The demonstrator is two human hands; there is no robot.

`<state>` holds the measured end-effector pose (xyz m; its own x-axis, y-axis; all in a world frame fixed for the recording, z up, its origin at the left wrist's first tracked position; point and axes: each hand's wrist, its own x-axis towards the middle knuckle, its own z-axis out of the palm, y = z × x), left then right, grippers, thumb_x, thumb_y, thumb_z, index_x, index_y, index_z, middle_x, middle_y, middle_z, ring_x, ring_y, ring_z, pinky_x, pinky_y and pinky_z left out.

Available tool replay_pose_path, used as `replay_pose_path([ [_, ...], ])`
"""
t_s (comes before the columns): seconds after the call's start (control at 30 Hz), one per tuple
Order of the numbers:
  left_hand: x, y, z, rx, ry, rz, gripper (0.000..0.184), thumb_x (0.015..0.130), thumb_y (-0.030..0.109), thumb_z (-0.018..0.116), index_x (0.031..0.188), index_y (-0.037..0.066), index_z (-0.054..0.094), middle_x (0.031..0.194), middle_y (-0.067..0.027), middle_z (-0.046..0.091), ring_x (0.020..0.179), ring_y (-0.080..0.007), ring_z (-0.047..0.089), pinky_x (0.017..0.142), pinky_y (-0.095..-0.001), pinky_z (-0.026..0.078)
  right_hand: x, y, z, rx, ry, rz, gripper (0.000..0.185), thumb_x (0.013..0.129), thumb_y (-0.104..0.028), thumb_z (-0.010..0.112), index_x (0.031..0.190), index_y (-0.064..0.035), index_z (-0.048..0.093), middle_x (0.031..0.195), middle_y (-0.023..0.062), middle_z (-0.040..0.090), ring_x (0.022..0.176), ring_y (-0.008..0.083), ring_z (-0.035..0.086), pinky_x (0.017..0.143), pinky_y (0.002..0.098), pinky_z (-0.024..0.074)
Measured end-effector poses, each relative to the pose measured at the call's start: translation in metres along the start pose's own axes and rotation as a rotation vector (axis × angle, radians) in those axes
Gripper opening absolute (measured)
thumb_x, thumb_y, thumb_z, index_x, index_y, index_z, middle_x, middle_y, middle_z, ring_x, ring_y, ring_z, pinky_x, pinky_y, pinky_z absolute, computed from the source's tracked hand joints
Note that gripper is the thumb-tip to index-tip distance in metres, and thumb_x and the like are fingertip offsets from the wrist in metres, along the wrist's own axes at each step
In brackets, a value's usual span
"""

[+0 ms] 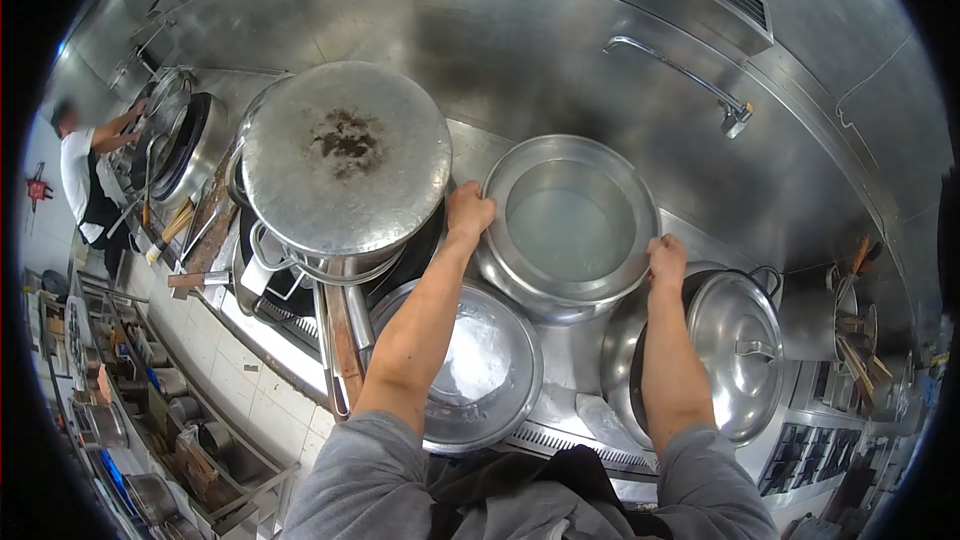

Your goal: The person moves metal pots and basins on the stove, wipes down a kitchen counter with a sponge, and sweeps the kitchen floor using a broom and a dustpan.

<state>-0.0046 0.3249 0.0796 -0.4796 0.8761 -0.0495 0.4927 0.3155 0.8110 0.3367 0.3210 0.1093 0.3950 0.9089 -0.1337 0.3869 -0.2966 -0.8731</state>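
Note:
A wide metal pot (572, 308) holds cloudy liquid within an inner metal rim. My left hand (469, 210) is closed on the pot's left side, and my right hand (666, 259) is closed on its right side. To the left stands a large pot under a stained metal lid (345, 155). Below my left wrist lies a shallow metal pan (500, 380) with something white and shiny inside. Beside my right forearm is a domed lid (735, 360) with a handle on top.
A wall faucet (738, 118) reaches over the back counter. Utensils stand in a container (812, 312) at the right. At the far left, a co-worker (85, 175) reaches toward pans. Shelves (215, 455) with cookware stand at the lower left.

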Motion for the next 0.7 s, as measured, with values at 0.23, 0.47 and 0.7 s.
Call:
replay_pose_path([
  [0.23,-0.024,0.068,-0.053,-0.139,0.032,-0.048,0.013,0.062,0.008,0.058,0.064,-0.001,0.049,0.063,-0.0171,0.052,0.062,-0.0262,0.05,0.06,-0.0379,0.04,-0.009,-0.069,-0.039,0.046,0.014,-0.075,0.013,0.068,-0.009,0.053,0.057,-0.0037,0.047,0.051,0.0016,0.042,0.04,0.0136,0.039,0.035,0.0316,0.0269],
  [0.47,-0.07,0.082,-0.079,-0.168,0.098,0.131,0.014,0.063,0.005,0.057,0.062,0.0,0.044,0.058,-0.0122,0.044,0.058,-0.02,0.044,0.055,-0.0368,0.038,-0.03,-0.053,-0.075,0.229,0.02,-0.218,0.013,0.068,-0.006,0.052,0.057,-0.0056,0.046,0.052,-0.0017,0.039,0.043,0.01,0.034,0.039,0.0299,0.0225],
  [0.7,-0.153,0.087,-0.114,-0.221,0.06,0.039,0.011,0.062,0.006,0.057,0.067,-0.002,0.054,0.068,-0.0175,0.058,0.066,-0.027,0.056,0.061,-0.0387,0.044,-0.126,-0.062,-0.128,0.368,-0.058,-0.115,0.01,0.068,-0.005,0.051,0.06,-0.0077,0.045,0.057,-0.0023,0.039,0.05,0.0097,0.036,0.045,0.0271,0.0264],
])
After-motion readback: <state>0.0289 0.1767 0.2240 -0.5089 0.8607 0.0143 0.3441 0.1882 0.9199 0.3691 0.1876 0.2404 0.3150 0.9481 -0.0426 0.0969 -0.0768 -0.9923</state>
